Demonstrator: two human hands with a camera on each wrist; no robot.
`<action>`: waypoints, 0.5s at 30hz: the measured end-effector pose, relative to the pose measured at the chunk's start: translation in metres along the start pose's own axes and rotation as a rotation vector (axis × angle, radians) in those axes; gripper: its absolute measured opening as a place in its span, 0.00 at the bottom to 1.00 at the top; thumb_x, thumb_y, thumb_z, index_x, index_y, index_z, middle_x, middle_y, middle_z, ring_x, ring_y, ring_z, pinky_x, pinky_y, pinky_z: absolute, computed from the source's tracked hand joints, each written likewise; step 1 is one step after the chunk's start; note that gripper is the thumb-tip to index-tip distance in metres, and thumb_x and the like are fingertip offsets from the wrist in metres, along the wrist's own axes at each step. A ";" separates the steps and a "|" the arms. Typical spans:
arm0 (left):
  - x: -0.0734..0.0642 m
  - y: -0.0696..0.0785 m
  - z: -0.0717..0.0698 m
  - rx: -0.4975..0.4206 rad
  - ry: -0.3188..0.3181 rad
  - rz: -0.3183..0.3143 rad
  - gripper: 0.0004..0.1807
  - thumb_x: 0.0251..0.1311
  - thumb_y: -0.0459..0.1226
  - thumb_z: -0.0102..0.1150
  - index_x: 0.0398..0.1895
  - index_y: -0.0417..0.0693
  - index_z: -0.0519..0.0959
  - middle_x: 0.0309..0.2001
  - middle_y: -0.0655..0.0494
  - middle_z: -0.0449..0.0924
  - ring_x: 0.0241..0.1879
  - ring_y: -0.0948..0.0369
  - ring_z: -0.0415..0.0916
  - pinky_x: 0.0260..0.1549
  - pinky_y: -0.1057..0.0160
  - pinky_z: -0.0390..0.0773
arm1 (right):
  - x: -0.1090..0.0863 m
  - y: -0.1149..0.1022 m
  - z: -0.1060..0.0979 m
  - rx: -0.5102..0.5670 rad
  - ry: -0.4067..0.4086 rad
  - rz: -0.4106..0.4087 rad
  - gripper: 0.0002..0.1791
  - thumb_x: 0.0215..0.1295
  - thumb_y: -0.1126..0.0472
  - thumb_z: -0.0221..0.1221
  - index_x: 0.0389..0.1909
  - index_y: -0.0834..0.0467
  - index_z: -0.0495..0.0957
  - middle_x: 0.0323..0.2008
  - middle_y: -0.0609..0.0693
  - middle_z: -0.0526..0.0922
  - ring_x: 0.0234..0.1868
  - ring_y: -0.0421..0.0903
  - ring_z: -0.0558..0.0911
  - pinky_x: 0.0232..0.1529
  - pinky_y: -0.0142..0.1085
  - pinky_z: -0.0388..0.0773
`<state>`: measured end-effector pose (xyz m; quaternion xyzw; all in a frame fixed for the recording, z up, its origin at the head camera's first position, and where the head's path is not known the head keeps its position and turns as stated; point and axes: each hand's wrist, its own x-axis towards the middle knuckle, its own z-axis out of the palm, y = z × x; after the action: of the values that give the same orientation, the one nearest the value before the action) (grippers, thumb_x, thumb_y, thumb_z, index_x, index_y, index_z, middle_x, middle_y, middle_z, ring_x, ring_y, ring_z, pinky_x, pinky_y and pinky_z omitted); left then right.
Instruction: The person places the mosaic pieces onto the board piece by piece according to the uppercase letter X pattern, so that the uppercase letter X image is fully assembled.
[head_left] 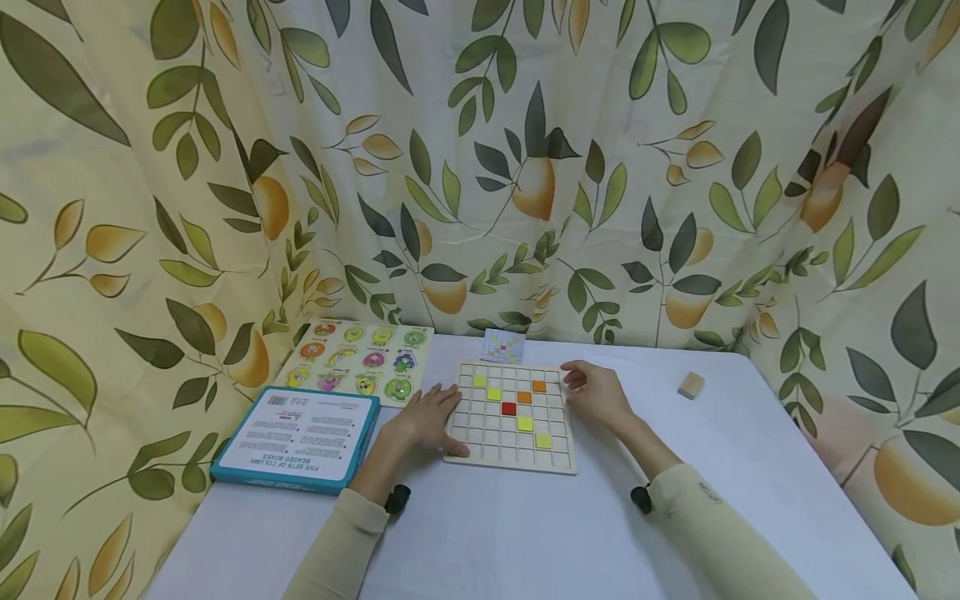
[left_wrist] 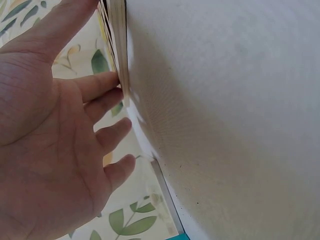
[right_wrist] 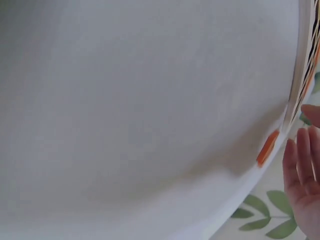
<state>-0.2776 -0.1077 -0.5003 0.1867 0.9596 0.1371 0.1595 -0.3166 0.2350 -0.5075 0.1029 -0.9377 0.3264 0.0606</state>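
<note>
A square wooden grid board (head_left: 480,429) lies on the white table, with a red tile (head_left: 509,408), several yellow tiles (head_left: 525,423) and two orange tiles (head_left: 539,387) set along crossing diagonals. My left hand (head_left: 426,421) rests at the board's left side, thumb by the lower left corner. In the left wrist view its fairly straight fingers (left_wrist: 107,82) touch the board's edge. Beside the upper right edge, my right hand (head_left: 600,396) has nothing visible in its grasp. A loose orange tile (right_wrist: 268,148) lies near its fingers in the right wrist view; the head view hides this tile.
A small pattern card (head_left: 503,346) sits behind the board. On the left are a teal-edged box (head_left: 296,437) and a sheet of cartoon fruit pictures (head_left: 360,358). A small wooden block (head_left: 691,385) lies to the right. A leaf-print curtain (head_left: 480,233) surrounds the table.
</note>
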 end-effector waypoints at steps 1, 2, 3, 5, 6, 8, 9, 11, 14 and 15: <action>0.000 0.000 0.000 0.000 0.000 -0.001 0.59 0.52 0.64 0.74 0.83 0.49 0.59 0.84 0.54 0.51 0.84 0.49 0.42 0.81 0.41 0.42 | -0.001 0.001 -0.002 -0.007 0.001 0.005 0.32 0.50 0.76 0.66 0.61 0.65 0.80 0.44 0.57 0.88 0.46 0.53 0.85 0.50 0.49 0.84; -0.001 0.000 0.000 0.000 -0.001 -0.002 0.59 0.52 0.64 0.74 0.83 0.49 0.59 0.84 0.54 0.51 0.84 0.49 0.41 0.81 0.41 0.42 | -0.001 0.003 -0.004 -0.015 0.001 0.010 0.32 0.50 0.76 0.66 0.61 0.65 0.80 0.44 0.58 0.88 0.46 0.54 0.85 0.50 0.50 0.84; -0.001 0.001 0.000 0.000 -0.002 -0.003 0.59 0.52 0.64 0.74 0.83 0.50 0.59 0.84 0.54 0.51 0.84 0.49 0.41 0.81 0.42 0.42 | -0.001 0.005 -0.006 -0.021 0.000 0.014 0.32 0.49 0.76 0.67 0.61 0.66 0.79 0.45 0.59 0.87 0.47 0.55 0.85 0.51 0.51 0.83; -0.001 0.001 0.000 -0.002 -0.003 -0.005 0.59 0.53 0.64 0.74 0.83 0.50 0.59 0.84 0.54 0.51 0.84 0.50 0.41 0.81 0.42 0.42 | -0.001 0.008 -0.010 -0.039 -0.003 0.031 0.33 0.50 0.75 0.69 0.62 0.66 0.79 0.47 0.61 0.87 0.49 0.58 0.84 0.53 0.53 0.82; -0.001 0.001 0.000 -0.001 -0.004 -0.005 0.59 0.53 0.64 0.74 0.83 0.50 0.59 0.84 0.54 0.51 0.84 0.50 0.41 0.81 0.42 0.42 | -0.001 0.010 -0.012 -0.050 -0.003 0.040 0.34 0.50 0.74 0.71 0.62 0.66 0.79 0.48 0.61 0.87 0.50 0.58 0.84 0.54 0.54 0.81; -0.001 0.000 0.000 -0.003 -0.002 -0.002 0.59 0.52 0.64 0.74 0.83 0.50 0.59 0.84 0.54 0.51 0.84 0.49 0.41 0.81 0.42 0.43 | -0.001 0.014 -0.014 -0.065 -0.001 0.053 0.34 0.50 0.72 0.73 0.63 0.66 0.78 0.49 0.62 0.86 0.52 0.60 0.83 0.55 0.56 0.80; -0.001 0.000 0.000 -0.003 -0.001 0.000 0.59 0.53 0.64 0.74 0.83 0.50 0.59 0.84 0.54 0.51 0.84 0.49 0.41 0.81 0.42 0.43 | -0.001 0.016 -0.015 -0.074 0.003 0.058 0.34 0.51 0.71 0.73 0.63 0.67 0.78 0.49 0.63 0.86 0.53 0.60 0.83 0.56 0.56 0.79; -0.001 0.000 0.000 -0.005 0.001 0.004 0.59 0.53 0.63 0.74 0.83 0.50 0.59 0.84 0.54 0.51 0.84 0.49 0.41 0.81 0.41 0.43 | -0.001 0.021 -0.016 -0.085 0.008 0.074 0.34 0.53 0.69 0.74 0.63 0.67 0.78 0.50 0.62 0.86 0.53 0.60 0.83 0.57 0.56 0.79; -0.001 0.000 0.001 -0.004 0.000 0.008 0.59 0.53 0.64 0.74 0.83 0.50 0.59 0.84 0.54 0.51 0.84 0.49 0.41 0.81 0.41 0.43 | 0.000 0.027 -0.016 -0.084 -0.002 0.111 0.33 0.55 0.65 0.75 0.64 0.67 0.77 0.50 0.62 0.86 0.52 0.58 0.84 0.55 0.54 0.80; 0.000 -0.001 0.001 -0.003 -0.001 0.009 0.59 0.53 0.64 0.74 0.83 0.50 0.59 0.84 0.54 0.51 0.84 0.49 0.41 0.80 0.41 0.43 | -0.001 0.028 -0.016 -0.083 -0.009 0.124 0.34 0.56 0.64 0.75 0.64 0.66 0.77 0.50 0.61 0.86 0.52 0.58 0.85 0.54 0.53 0.81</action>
<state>-0.2771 -0.1082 -0.5013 0.1906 0.9585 0.1393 0.1598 -0.3219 0.2665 -0.5119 0.0435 -0.9552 0.2898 0.0404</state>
